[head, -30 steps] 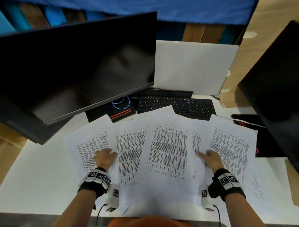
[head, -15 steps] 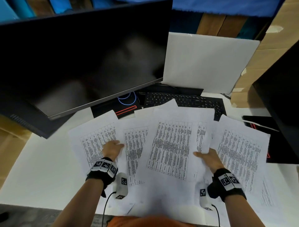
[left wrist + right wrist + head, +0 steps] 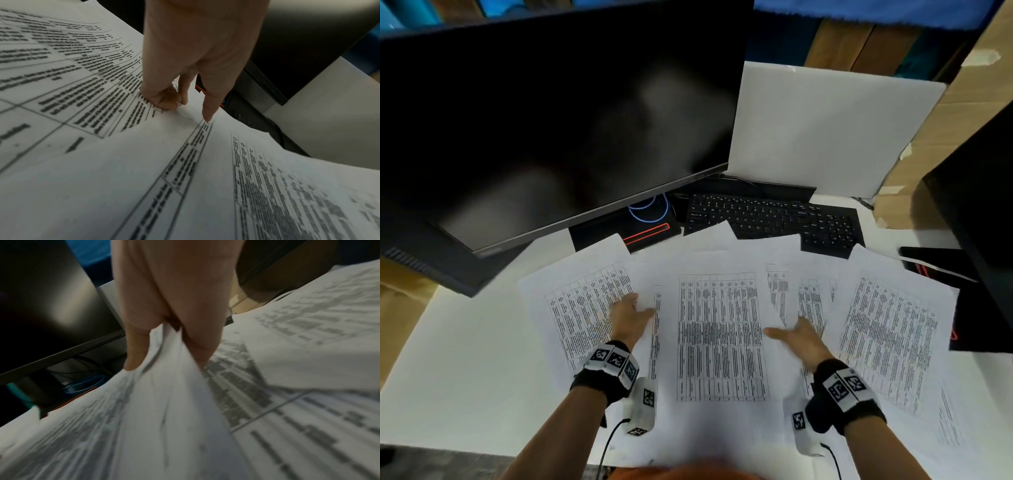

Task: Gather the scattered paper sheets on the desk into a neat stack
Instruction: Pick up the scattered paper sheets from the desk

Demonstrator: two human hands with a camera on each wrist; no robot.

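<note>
Paper sheets (image 3: 720, 335) lie fanned on the counter (image 3: 455, 359); left hand (image 3: 628, 317) pinches one, right hand (image 3: 799, 339) grips another, gathering inward next.

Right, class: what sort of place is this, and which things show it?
Probably an office desk: a large dark monitor, a black keyboard and printed paper sheets spread over the white desktop.
</note>
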